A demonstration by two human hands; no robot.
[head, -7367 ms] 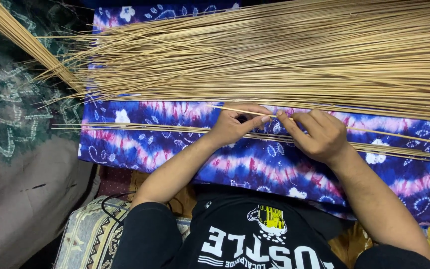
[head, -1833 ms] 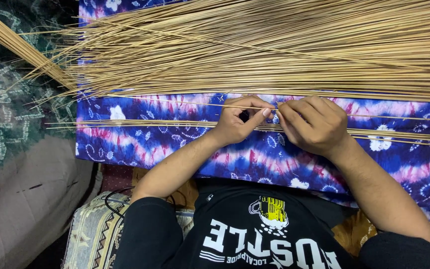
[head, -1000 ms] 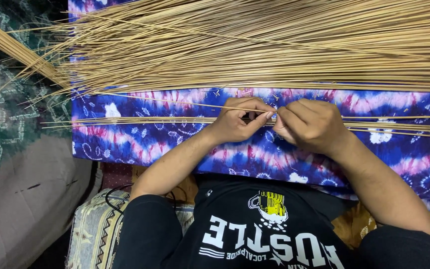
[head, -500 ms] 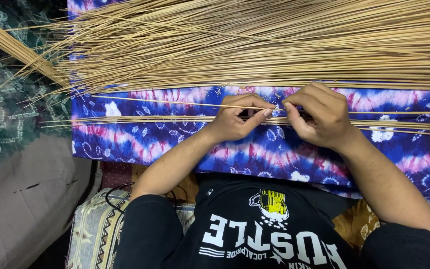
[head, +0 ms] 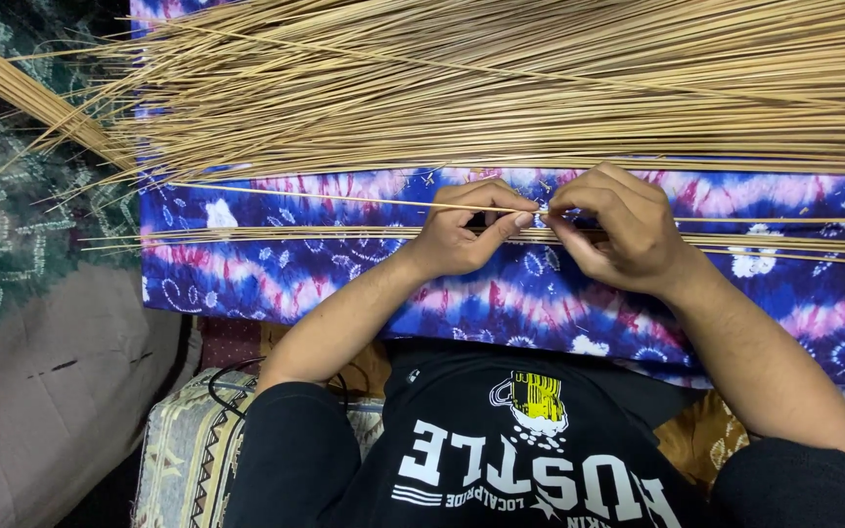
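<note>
My left hand (head: 466, 230) and my right hand (head: 618, 227) meet fingertip to fingertip over a blue, purple and pink tie-dye cloth (head: 344, 284). Both pinch one thin tan stick (head: 325, 198) that runs left to right across the cloth. Just below the hands lies a small flat row of sorted sticks (head: 246, 236), partly hidden under my fingers. A large heap of the same tan sticks (head: 501, 83) spreads across the upper part of the view, beyond my hands.
A dark green patterned fabric (head: 22, 205) lies at the left, with a grey-brown cloth (head: 51, 391) below it. A patterned cushion (head: 188, 450) sits by my left arm. A black cable (head: 222, 376) loops over it. A further bundle of sticks (head: 22, 88) slants in from the upper left.
My hands have closed together on the single stick and lifted it slightly above the sorted row. The view has shifted a little; the heap is unchanged.
</note>
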